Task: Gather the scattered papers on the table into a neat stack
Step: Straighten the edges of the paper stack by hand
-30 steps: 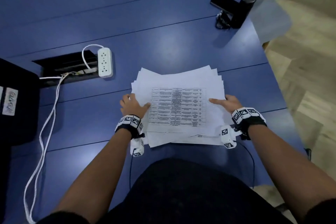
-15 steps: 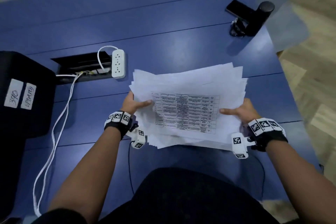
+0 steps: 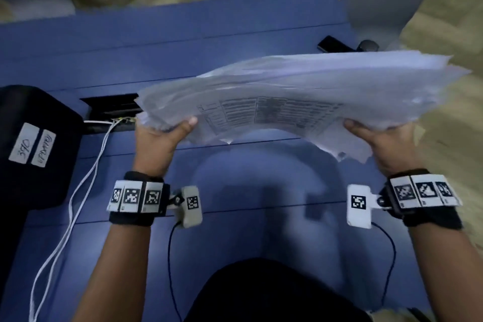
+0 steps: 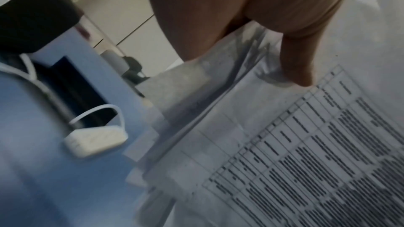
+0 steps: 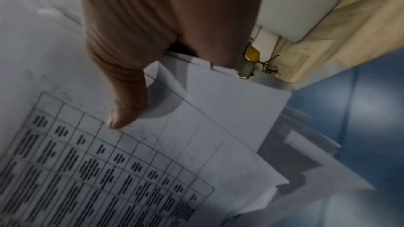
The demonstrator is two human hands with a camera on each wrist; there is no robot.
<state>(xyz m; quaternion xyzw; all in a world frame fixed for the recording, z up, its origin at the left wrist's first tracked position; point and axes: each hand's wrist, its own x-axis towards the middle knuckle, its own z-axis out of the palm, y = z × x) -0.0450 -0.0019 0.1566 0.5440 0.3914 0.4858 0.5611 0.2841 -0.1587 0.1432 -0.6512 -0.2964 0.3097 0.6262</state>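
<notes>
A thick, uneven pile of white papers [image 3: 300, 91] hangs in the air above the blue table [image 3: 235, 31], its top sheet printed with a table of text. My left hand [image 3: 159, 133] grips the pile's left edge, thumb on top [image 4: 301, 68] and fingers hidden beneath. At the right edge my right hand [image 3: 376, 138] holds it the same way, its thumb [image 5: 124, 110] pressing the printed sheet [image 5: 109, 170]. The sheet edges are staggered and the near edge sags. The picture is blurred by motion.
A black case [image 3: 34, 144] with white labels sits at the left. A white power strip [image 4: 96, 141] and its cord [image 3: 78, 191] lie by a dark cable slot [image 3: 109, 104]. A phone and a black cylinder [image 3: 345, 46] stand far right. The floor drops off beyond the table's right edge.
The pile has gone from lying on the table to being lifted well above it in both hands. The view has tilted up towards the far end of the room.
</notes>
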